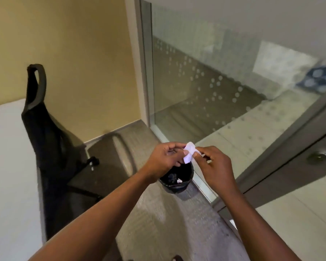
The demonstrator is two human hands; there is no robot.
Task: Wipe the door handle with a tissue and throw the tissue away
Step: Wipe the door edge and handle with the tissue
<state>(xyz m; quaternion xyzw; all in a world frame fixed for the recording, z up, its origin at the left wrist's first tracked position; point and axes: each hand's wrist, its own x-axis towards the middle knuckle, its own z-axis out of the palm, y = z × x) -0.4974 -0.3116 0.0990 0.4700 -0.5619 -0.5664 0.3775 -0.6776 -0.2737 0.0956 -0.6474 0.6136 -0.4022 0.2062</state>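
A small crumpled white tissue (189, 152) is pinched between the fingertips of both my hands. My left hand (166, 159) grips its left side and my right hand (213, 164) grips its right side. Directly below the tissue stands a black bin (177, 180) with a dark liner and a few scraps inside, partly hidden by my left hand. At the right edge, a metal fitting (319, 156) sits on the glass door; the handle itself I cannot make out.
A black office chair (45, 129) stands left of the bin beside a white desk (6, 166). A frosted, dotted glass partition (215, 81) and its metal frame (145, 72) run along the right. Grey carpet (167, 223) lies underfoot.
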